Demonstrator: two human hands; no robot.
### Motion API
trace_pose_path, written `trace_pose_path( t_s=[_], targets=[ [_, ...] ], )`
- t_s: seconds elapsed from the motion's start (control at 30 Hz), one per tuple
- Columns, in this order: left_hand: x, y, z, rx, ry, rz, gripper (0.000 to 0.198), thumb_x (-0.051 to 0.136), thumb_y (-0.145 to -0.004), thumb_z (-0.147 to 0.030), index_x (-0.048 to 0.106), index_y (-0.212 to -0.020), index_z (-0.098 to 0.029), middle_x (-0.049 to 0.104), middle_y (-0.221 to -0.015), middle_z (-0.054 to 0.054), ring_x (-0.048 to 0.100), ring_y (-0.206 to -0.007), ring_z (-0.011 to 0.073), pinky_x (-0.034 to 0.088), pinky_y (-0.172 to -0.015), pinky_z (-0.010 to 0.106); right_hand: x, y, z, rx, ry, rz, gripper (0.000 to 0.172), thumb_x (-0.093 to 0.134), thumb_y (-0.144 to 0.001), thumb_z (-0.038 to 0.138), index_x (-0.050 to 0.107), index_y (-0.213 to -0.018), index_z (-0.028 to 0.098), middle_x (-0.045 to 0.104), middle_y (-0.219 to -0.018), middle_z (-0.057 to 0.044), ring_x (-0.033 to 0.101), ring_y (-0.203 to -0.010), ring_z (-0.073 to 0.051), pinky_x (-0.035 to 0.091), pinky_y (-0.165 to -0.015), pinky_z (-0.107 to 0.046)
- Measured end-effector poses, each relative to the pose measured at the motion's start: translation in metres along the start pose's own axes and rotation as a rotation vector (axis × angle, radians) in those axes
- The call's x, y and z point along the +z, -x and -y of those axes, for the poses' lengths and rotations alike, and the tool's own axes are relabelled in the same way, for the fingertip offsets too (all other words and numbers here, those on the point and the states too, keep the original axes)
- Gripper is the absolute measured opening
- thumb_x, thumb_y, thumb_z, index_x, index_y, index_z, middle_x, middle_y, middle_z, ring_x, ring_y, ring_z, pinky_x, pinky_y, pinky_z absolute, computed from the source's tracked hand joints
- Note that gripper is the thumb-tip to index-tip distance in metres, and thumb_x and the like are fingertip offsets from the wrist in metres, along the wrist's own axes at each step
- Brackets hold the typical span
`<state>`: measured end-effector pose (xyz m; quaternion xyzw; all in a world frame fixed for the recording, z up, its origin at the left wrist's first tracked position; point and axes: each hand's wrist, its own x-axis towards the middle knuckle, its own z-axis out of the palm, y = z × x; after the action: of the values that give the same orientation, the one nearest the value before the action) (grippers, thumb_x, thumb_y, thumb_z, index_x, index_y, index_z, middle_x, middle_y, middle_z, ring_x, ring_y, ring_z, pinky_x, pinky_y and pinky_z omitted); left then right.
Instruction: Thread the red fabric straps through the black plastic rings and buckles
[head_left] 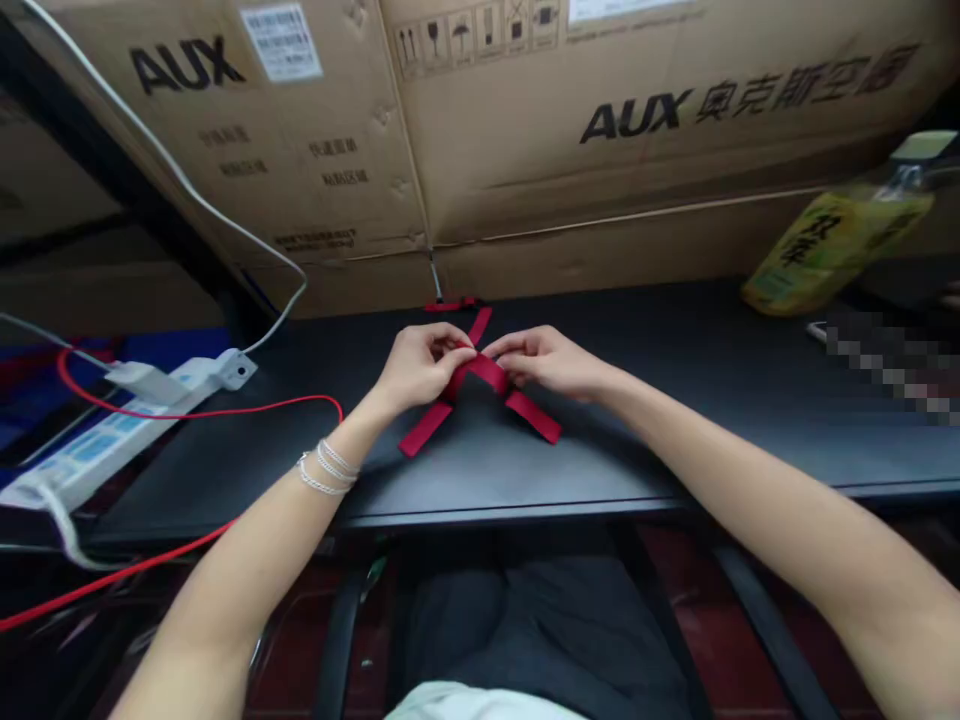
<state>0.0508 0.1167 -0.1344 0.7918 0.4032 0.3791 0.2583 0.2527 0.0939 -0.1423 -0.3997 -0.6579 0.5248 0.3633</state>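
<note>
Nearest the camera, a pale cloth garment [480, 702] shows at the bottom edge, above dark trousers [540, 630]. Two bare forearms reach across a black counter [510, 512], with silver chain bracelets [328, 468] on the left wrist. Near the counter's far edge, midway along it, lies a flat red fabric ribbon [480, 372], crossed in an X. Two tails splay toward the front edge, and one strip points to the far edge. The left hand [424, 365] and right hand [547, 362] meet at the crossing from opposite sides, about equally near, each grip pressed together, pinching the ribbon.
</note>
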Motion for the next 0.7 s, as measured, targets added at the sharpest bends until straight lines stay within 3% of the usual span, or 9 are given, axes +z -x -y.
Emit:
trace_pose_path(
  t_s=[0.2, 0.33, 0.57, 0.7],
  targets=[
    [0.0, -0.001, -0.004, -0.047, 0.176, 0.026, 0.023, 0.068, -0.07, -0.032, 0.068, -0.076, -0.01, 0.068, -0.069, 0.006, 0.061, -0.061, 0.0143, 0.047, -0.06, 0.024, -0.005, 0.003, 0.003, 0.011, -0.06, 0.07, 0.035, 0.071, -0.066, 0.018, 0.07, -0.1, 0.01, 0.07, -0.079, -0.003, 0.057, -0.059, -0.008, 0.045, -0.052, -0.019],
    [-0.001, 0.0, -0.007, -0.038, 0.199, 0.011, 0.022, 0.069, -0.069, -0.031, 0.068, -0.075, -0.01, 0.068, -0.068, 0.006, 0.061, -0.061, 0.0147, 0.048, -0.06, 0.025, 0.001, 0.003, 0.003, 0.019, -0.059, 0.033, 0.034, 0.071, -0.068, 0.025, 0.069, -0.099, 0.009, 0.069, -0.071, -0.002, 0.054, -0.048, -0.008, 0.044, -0.043, -0.019],
    [0.001, 0.001, -0.006, 0.009, 0.161, 0.019, 0.022, 0.068, -0.071, -0.032, 0.068, -0.076, -0.01, 0.068, -0.068, 0.005, 0.061, -0.061, 0.0141, 0.047, -0.059, 0.024, 0.008, 0.002, 0.0, -0.046, -0.05, -0.077, 0.026, 0.072, -0.065, 0.025, 0.069, -0.085, 0.009, 0.067, -0.063, -0.001, 0.056, -0.047, -0.008, 0.048, -0.043, -0.019],
    [0.003, 0.003, -0.006, 0.034, 0.108, 0.053, 0.022, 0.066, -0.073, -0.032, 0.068, -0.077, -0.011, 0.068, -0.068, 0.005, 0.06, -0.06, 0.0134, 0.046, -0.058, 0.024, 0.01, 0.002, 0.002, -0.035, -0.054, -0.076, 0.021, 0.073, -0.063, 0.024, 0.068, -0.078, 0.01, 0.065, -0.057, 0.0, 0.057, -0.045, -0.009, 0.048, -0.043, -0.019]
  ],
)
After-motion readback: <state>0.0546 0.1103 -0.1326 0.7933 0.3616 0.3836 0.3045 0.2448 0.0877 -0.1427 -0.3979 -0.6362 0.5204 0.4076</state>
